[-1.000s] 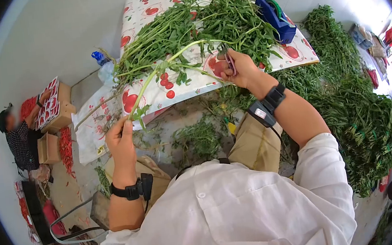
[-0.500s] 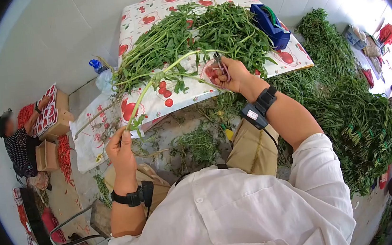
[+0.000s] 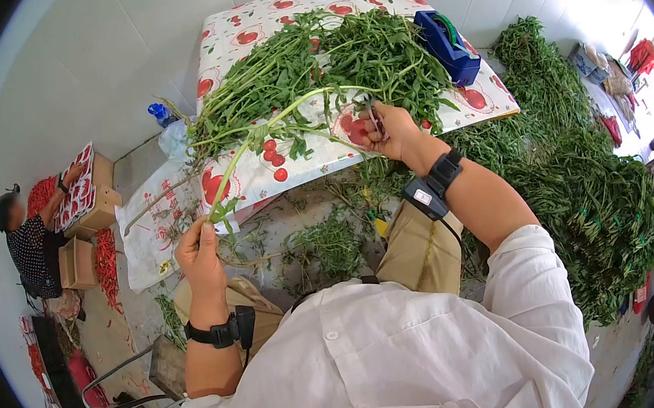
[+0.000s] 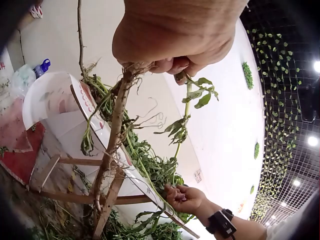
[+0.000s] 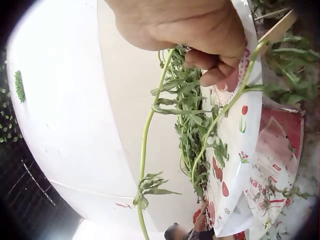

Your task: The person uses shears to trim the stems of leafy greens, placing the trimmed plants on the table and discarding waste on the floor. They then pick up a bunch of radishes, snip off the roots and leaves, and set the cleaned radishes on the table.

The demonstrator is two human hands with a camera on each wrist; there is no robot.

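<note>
My left hand [image 3: 201, 258] pinches a long green plant stalk [image 3: 237, 164] between thumb and fingers. The stalk arches from there over the table's front edge to the right. In the left wrist view, a thick brown stem with thin rootlets [image 4: 117, 115] hangs below the same hand. My right hand [image 3: 395, 131] grips small scissors [image 3: 373, 115] with pinkish handles, mostly hidden by its fingers. Their blades point up, close to the arching stalk's far end. Behind lies a heap of leafy green stems [image 3: 382, 47] on the tabletop.
A flat table with a red-fruit cover [image 3: 322, 161] stands before me, bearing a blue tape dispenser [image 3: 450, 51]. Large green bundles [image 3: 583, 209] lie on the floor at right. Cut greenery [image 3: 331, 243] litters the floor below. At far left sits another person [image 3: 33, 251] beside cardboard boxes.
The head view has shifted slightly, so the table appears a little lower and further left. Both hands keep their hold; the right hand with the scissors has moved only slightly.
</note>
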